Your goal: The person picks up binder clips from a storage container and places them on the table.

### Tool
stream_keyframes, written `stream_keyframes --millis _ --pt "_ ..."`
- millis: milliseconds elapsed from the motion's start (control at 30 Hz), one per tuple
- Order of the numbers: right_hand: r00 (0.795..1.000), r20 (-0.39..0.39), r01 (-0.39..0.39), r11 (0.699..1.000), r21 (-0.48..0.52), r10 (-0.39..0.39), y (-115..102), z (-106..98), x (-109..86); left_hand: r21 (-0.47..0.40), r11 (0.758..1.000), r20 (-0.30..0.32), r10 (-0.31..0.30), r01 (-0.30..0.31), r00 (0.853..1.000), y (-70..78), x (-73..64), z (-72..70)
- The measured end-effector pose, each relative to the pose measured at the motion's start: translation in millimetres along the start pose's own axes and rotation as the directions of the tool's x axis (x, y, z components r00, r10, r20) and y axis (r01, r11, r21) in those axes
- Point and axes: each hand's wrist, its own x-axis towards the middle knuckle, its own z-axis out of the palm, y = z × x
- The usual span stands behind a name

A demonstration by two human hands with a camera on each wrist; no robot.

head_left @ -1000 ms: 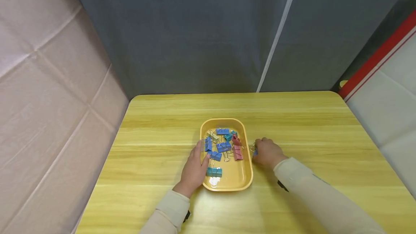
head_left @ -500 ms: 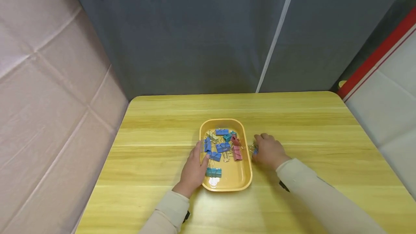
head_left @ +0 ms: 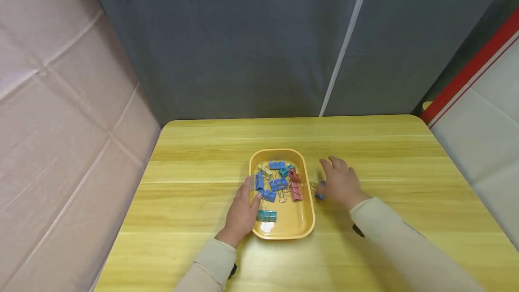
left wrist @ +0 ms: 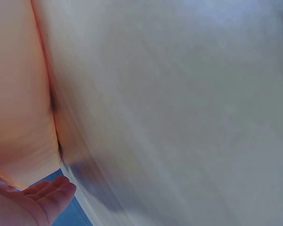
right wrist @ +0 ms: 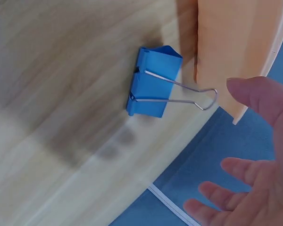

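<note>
On the table, a yellow plastic tray (head_left: 296, 226) holds several binder clips in blue, teal, red, pink and pale yellow, such as a teal clip (head_left: 267, 216) near its front left. My left hand (head_left: 240, 213) grips the tray's left side, thumb over the rim and fingers along the outer wall; its fingers (left wrist: 56, 197) lie beside that wall in the left wrist view. Just outside the tray's right wall lies a blue binder clip (right wrist: 153, 80), its wire handle pointing toward the tray. My right hand (head_left: 342, 186) hovers above it, fingers apart and holding nothing.
The wooden table (head_left: 194, 166) extends around the tray on all sides. A dark grey partition (head_left: 243, 48) rises behind it, with a pale quilted wall (head_left: 73, 148) to the left and a white panel (head_left: 486, 116) with a red edge to the right.
My right hand has let go of the blue binder clip, its fingers lifting and moving back to the right. The clip now shows beside the tray. My left hand and the tray stay put.
</note>
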Motion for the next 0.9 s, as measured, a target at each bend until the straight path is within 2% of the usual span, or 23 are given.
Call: stream_keyframes --millis 267,467,667,900 --pt "0.995 -0.078 0.069 0.998 0.015 -0.067 0.2 -10.0 -0.1 0.003 1.000 0.001 -0.008 0.008 1.000 1.4 -0.4 0.0" --pt "0.986 -0.106 0.134 0.991 0.019 -0.131 -3.8 -15.2 -0.1 0.002 1.000 -0.004 0.010 -0.010 1.000 0.6 -0.6 -0.5" --pt "0.952 -0.154 0.266 0.964 0.001 -0.263 -10.3 -18.3 1.3 0.003 1.000 -0.008 0.020 -0.020 1.000 0.2 -1.3 0.2" --pt "0.930 -0.126 0.349 0.937 0.007 -0.346 -25.8 -25.0 -0.7 0.001 1.000 -0.009 0.023 -0.023 1.000 0.8 -1.9 0.0"
